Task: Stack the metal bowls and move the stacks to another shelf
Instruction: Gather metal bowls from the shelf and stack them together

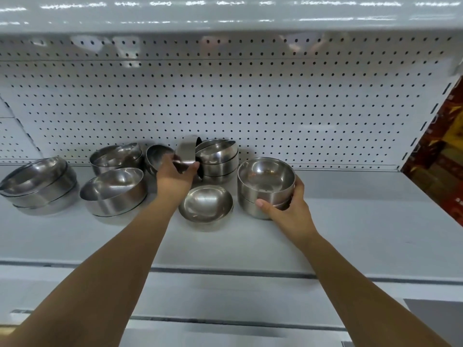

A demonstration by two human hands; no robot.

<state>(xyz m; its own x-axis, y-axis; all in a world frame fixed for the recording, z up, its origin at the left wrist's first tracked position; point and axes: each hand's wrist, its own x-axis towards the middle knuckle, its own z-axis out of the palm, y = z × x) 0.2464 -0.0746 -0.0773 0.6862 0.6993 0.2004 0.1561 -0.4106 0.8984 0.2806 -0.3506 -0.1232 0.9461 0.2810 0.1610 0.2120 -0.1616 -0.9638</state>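
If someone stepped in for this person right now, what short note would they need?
Left hand: grips a lifted bowl, tipped on its side.
Right hand: holds a small stack on the shelf.
Done: other stacks stand behind and to the left.
Left: nest the lifted bowl and the loose front bowl, then carry stacks to another shelf.

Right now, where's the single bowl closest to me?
In the head view, the single bowl sits centre-front, just left of the stack the right hand grips.

Left fingers (191,168) partly behind held bowl (186,150), red goods (446,156) blurred
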